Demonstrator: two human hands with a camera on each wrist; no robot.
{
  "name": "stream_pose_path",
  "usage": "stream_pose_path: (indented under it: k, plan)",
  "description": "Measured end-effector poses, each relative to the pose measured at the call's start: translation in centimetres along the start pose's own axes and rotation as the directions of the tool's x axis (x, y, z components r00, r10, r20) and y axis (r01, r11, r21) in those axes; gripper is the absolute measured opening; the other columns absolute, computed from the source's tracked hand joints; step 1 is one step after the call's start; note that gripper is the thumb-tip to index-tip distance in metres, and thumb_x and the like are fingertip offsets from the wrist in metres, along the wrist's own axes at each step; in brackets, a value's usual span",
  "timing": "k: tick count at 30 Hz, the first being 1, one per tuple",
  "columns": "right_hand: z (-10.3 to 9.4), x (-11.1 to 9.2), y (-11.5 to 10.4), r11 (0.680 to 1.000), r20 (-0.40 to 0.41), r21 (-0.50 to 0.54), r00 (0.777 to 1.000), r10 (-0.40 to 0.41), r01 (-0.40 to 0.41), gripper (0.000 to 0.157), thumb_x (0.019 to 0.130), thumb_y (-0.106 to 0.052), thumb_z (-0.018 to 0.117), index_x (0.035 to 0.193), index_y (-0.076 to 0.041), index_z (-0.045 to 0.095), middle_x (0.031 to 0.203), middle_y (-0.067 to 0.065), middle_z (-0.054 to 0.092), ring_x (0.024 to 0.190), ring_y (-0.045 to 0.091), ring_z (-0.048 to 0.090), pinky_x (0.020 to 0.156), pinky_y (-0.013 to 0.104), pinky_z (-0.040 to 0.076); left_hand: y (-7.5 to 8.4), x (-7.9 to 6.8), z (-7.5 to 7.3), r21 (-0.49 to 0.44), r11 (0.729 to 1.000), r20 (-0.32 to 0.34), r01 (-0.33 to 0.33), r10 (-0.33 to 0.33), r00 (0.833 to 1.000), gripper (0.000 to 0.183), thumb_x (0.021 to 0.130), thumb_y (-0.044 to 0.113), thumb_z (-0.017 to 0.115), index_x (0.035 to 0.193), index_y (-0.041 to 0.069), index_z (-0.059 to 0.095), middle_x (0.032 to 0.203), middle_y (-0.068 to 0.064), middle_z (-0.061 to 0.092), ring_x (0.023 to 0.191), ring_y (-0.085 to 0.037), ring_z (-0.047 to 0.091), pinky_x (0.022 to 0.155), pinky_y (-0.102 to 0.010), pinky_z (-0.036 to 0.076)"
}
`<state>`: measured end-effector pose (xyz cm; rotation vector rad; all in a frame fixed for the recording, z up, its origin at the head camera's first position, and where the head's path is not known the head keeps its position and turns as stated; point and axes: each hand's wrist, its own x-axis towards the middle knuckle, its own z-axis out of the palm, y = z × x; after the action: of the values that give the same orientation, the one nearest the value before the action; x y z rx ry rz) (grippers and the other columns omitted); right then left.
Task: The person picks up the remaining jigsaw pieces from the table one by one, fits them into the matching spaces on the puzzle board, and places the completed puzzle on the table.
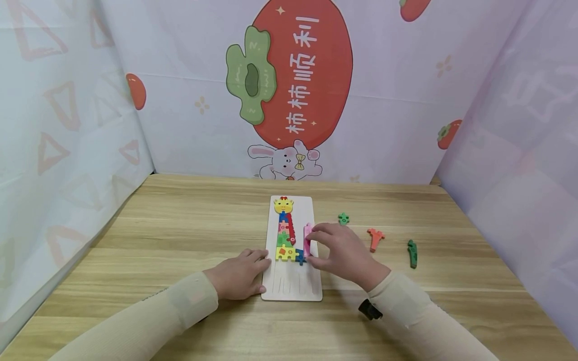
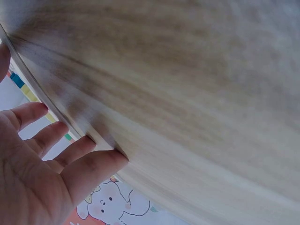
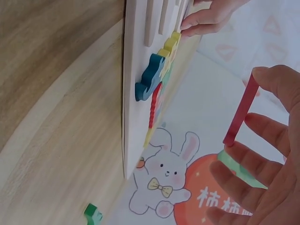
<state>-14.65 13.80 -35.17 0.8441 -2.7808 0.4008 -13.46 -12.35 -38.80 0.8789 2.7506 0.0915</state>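
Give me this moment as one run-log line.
Right hand: pinches pink piece above board | Left hand: touches board's left edge | Board: partial giraffe puzzle | Table, right: small green piece, orange piece, long green piece

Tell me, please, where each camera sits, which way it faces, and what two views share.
Head: on the head, facing forward and down at the board; left hand, right hand and sleeves show.
Left wrist: on that wrist, facing the tabletop and board's edge; the left hand shows.
Right wrist: on that wrist, facing the pink piece and board; both hands show.
Shared: head and right wrist both show the pink piece.
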Motion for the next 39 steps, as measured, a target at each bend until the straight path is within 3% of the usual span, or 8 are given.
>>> stream_pose_path:
  k: [39]
  plan:
    - [0.3,0.3,-2.3,0.998,0.028,-0.014,0.998,-0.062,0.062,0.038,0.077,-0.042,0.079,0.111,-0.025,0.071,0.120,0.000,0.064,0.113,0.021,0.058,0.098,0.046,0.046,0.0,0.1,0.1,-0.022,1.000,0.013,0.018,-0.018,1.000,0.064,0.088,0.047,0.065,0.142,0.016,0.049,0.148,-0.006,0.041,0.133,-0.027,0.039,0.100,-0.039,0.047]
